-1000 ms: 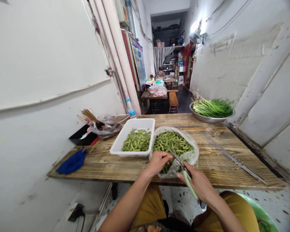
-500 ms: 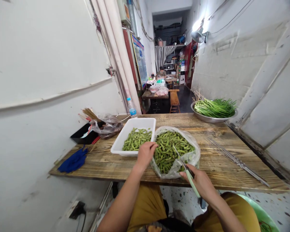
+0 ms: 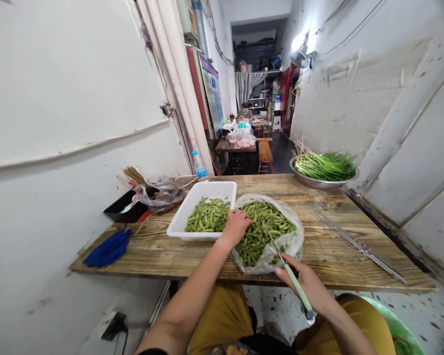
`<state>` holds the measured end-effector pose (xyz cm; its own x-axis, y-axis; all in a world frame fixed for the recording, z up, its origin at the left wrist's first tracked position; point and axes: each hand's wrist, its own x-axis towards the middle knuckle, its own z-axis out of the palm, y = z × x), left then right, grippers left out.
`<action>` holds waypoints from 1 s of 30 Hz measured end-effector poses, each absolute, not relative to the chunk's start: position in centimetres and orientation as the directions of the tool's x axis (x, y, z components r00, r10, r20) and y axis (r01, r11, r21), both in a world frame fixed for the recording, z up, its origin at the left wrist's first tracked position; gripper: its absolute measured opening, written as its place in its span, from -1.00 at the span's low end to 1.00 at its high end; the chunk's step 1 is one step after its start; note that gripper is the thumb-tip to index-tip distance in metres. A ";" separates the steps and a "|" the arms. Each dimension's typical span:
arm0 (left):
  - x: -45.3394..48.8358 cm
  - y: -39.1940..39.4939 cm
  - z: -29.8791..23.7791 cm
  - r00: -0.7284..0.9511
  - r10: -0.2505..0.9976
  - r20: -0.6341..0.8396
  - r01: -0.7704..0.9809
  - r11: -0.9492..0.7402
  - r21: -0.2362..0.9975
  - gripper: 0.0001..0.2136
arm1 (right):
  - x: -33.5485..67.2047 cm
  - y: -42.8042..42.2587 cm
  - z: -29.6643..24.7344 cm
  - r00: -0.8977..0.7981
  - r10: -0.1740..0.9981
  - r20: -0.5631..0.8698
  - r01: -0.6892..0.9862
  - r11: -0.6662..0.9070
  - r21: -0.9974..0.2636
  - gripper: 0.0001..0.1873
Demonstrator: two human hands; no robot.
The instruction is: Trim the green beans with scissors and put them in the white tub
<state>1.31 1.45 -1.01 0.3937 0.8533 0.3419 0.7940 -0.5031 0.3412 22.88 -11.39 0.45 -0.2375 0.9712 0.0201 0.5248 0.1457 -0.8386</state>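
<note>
A clear plastic bag [image 3: 294, 242] full of green bean pods [image 3: 268, 222] lies open on the wooden table [image 3: 329, 251] in front of me. My left hand [image 3: 237, 225] rests on the pods at the bag's left edge, fingers curled down into them. A white tray [image 3: 196, 199] holding more pods [image 3: 209, 220] stands just left of the bag. My right hand [image 3: 308, 285] is at the table's near edge, closed on scissors [image 3: 285, 268] with pale green handles. Their blades point up over the bag.
A metal bowl [image 3: 320, 181] of long green stalks sits at the far right. Metal skewers [image 3: 358, 244] lie on the right side. A black tray [image 3: 124, 207], a bag with sticks [image 3: 159, 192], a water bottle [image 3: 199, 166] and a blue cloth [image 3: 109, 249] are at left. A person sits far down the corridor [image 3: 245, 112].
My left hand went from the bag to the white tray's edge, then came back onto the pods in the bag. The right hand with the scissors drew slightly back toward me.
</note>
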 end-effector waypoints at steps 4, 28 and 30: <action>1.8 0.9 -0.5 0.259 0.906 0.334 0.482 -0.421 0.769 -0.82 | 22.9 -11.3 0.6 -0.136 0.990 0.044 0.632 0.121 -0.765 -0.40; 3.1 -3.1 -0.1 0.246 0.959 -0.141 -0.318 0.217 0.923 -0.65 | 22.9 -10.4 0.4 -0.169 0.984 0.056 0.706 0.160 -0.690 -0.56; 3.2 -3.1 -0.1 0.205 0.968 -0.144 -0.438 0.222 0.871 -0.65 | 22.8 -10.5 0.4 -0.202 0.979 0.013 0.662 0.146 -0.736 -0.53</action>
